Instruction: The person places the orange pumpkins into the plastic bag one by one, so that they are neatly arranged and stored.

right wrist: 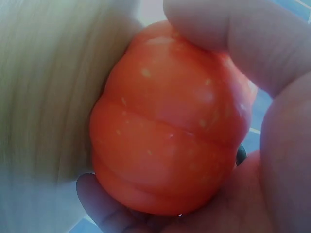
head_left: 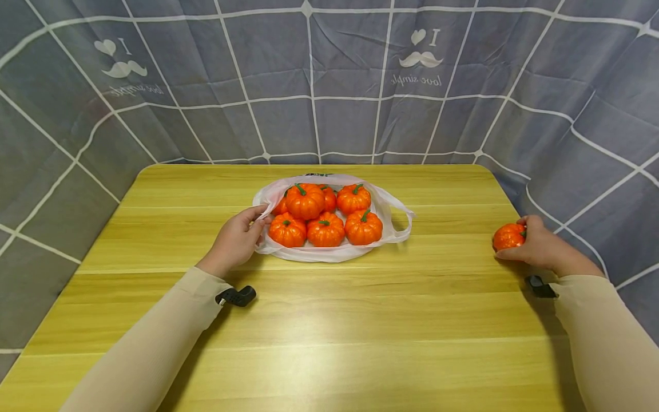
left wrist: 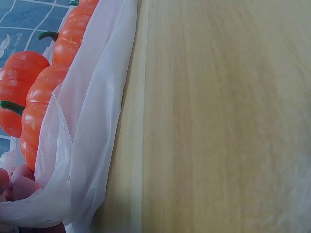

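My left hand point(head_left: 237, 240) pinches the left edge of a white plastic bag point(head_left: 329, 255), which lies spread wide at its mouth. Several small orange pumpkins point(head_left: 326, 230) with green stems sit inside it, some partly hidden behind others. Over at the table's right edge, my right hand point(head_left: 540, 249) grips one more small pumpkin point(head_left: 508, 237), thumb on one side and fingers on the other. The right wrist view shows that pumpkin point(right wrist: 165, 121) large, beside the wooden surface. In the left wrist view, the bag's folds point(left wrist: 97, 111) cover part of the left fingers point(left wrist: 22, 187).
A yellow wood-grain table point(head_left: 329, 320) carries everything. Grey checked curtains point(head_left: 350, 63) with white lines surround its back and sides. One bag handle point(head_left: 404, 226) loops out to the right on the tabletop. Black wrist devices point(head_left: 237, 296) stick out below both sleeves.
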`<state>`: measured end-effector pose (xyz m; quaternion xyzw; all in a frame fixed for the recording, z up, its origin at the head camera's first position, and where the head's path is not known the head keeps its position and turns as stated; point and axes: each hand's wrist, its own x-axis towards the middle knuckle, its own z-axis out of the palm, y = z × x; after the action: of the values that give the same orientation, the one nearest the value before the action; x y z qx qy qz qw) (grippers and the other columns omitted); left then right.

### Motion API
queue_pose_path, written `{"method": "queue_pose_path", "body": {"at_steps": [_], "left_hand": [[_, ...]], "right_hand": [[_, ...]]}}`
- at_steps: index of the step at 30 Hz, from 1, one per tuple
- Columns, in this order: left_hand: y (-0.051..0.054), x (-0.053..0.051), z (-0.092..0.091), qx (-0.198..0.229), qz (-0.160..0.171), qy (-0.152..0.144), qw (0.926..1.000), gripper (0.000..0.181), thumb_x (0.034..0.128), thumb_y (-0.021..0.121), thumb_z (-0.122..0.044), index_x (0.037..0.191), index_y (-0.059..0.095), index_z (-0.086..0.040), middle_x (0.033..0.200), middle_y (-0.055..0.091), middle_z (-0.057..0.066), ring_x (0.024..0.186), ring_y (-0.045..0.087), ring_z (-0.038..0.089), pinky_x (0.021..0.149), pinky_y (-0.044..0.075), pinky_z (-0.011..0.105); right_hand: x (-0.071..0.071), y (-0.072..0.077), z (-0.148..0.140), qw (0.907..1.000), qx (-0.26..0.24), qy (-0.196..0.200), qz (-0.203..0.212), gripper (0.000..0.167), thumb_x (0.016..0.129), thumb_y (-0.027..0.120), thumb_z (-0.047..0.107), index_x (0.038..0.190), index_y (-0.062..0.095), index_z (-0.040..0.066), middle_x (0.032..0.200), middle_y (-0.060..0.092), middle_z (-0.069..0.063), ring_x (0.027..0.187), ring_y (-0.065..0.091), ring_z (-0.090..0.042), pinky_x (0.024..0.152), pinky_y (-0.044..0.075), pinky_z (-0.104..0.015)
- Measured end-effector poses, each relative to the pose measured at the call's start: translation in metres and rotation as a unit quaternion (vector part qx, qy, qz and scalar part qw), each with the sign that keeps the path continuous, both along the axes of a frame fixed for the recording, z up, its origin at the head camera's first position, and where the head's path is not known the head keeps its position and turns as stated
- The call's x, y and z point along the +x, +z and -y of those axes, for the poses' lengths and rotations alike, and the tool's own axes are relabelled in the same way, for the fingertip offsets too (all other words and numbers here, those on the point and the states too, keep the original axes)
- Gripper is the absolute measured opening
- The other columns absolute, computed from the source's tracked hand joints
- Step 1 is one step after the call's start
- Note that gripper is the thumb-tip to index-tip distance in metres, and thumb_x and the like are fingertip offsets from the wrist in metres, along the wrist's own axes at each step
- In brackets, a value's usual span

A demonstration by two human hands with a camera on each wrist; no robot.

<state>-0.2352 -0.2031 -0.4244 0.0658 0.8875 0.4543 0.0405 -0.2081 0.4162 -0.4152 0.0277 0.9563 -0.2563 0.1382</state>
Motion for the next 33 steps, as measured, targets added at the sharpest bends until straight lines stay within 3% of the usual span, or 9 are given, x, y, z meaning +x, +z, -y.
{"method": "queue_pose_path", "body": {"at_steps": [8, 13, 21, 33], "left_hand": [[0.000, 0.000, 0.000, 0.007, 0.007, -0.001, 1.0000, 0.047, 0.1131, 0.046, -0.020, 0.159, 0.046, -0.007, 0.107, 0.065, 0.016, 0.074, 0.053, 0.021, 0.054, 0.040, 0.021], [-0.001, 0.000, 0.000, 0.005, 0.002, -0.001, 1.0000, 0.047, 0.1129, 0.045, -0.018, 0.158, 0.046, -0.006, 0.099, 0.063, 0.016, 0.072, 0.052, 0.021, 0.054, 0.039, 0.021], [0.000, 0.002, 0.000, 0.009, 0.004, -0.002, 1.0000, 0.047, 0.1129, 0.046, -0.019, 0.159, 0.046, -0.007, 0.104, 0.064, 0.016, 0.074, 0.053, 0.021, 0.055, 0.040, 0.022], [0.000, 0.002, -0.001, 0.004, 0.006, -0.001, 1.0000, 0.047, 0.1128, 0.047, -0.020, 0.159, 0.046, -0.008, 0.104, 0.064, 0.016, 0.075, 0.053, 0.022, 0.056, 0.040, 0.021]], "right_hand": [[0.003, 0.000, 0.001, 0.9998, 0.010, -0.014, -0.006, 0.110, 0.089, 0.083, 0.034, 0.145, 0.007, -0.023, 0.129, 0.035, -0.047, 0.111, 0.047, -0.057, 0.097, 0.043, -0.065], [0.003, 0.000, 0.003, 0.9993, 0.016, -0.024, -0.022, 0.116, 0.086, 0.086, 0.035, 0.146, 0.004, -0.022, 0.128, 0.037, -0.048, 0.110, 0.048, -0.058, 0.098, 0.042, -0.066], [0.000, 0.001, 0.010, 0.9969, 0.019, -0.028, -0.071, 0.108, 0.081, 0.091, 0.030, 0.138, 0.016, -0.023, 0.122, 0.041, -0.044, 0.105, 0.051, -0.056, 0.094, 0.044, -0.064], [-0.002, 0.016, 0.024, 0.9942, 0.026, -0.001, -0.104, 0.101, 0.088, 0.085, 0.039, 0.145, 0.026, -0.019, 0.125, 0.049, -0.039, 0.105, 0.055, -0.052, 0.090, 0.047, -0.061]]}}
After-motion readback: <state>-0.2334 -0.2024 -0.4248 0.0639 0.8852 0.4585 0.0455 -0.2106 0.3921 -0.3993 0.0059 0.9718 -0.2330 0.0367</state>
